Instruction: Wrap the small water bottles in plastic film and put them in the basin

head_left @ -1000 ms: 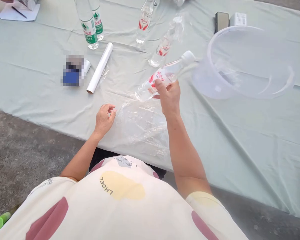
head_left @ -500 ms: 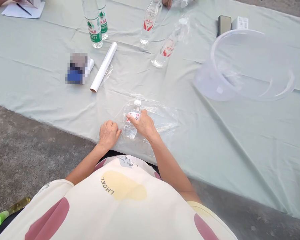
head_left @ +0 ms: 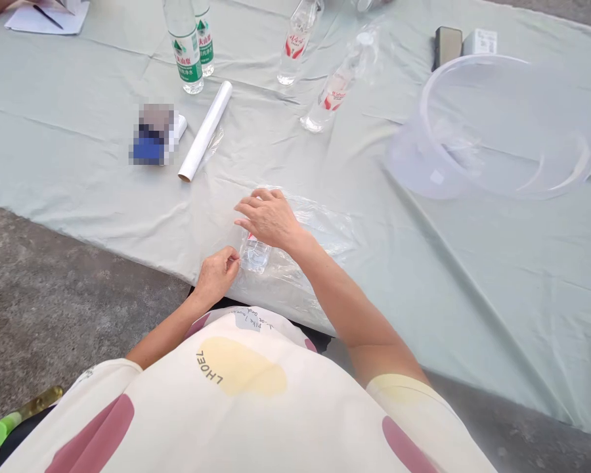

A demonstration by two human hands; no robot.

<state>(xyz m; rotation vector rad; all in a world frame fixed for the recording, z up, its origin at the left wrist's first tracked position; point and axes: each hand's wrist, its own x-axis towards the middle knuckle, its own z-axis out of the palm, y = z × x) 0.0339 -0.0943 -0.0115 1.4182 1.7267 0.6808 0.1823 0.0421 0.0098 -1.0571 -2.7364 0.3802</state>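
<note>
Bottle (head_left: 255,255) lay on film (head_left: 320,230) at table's (head_left: 473,276) 6 o'clock edge, film not yet round it. R hand (head_left: 268,220) rested flat on bottle, fingers out, no clamp; L hand (head_left: 217,274), at its 7 o'clock, pinched film edge. Vs 0.5 s ago: R hand had dropped its side grip and covered bottle's top.
</note>
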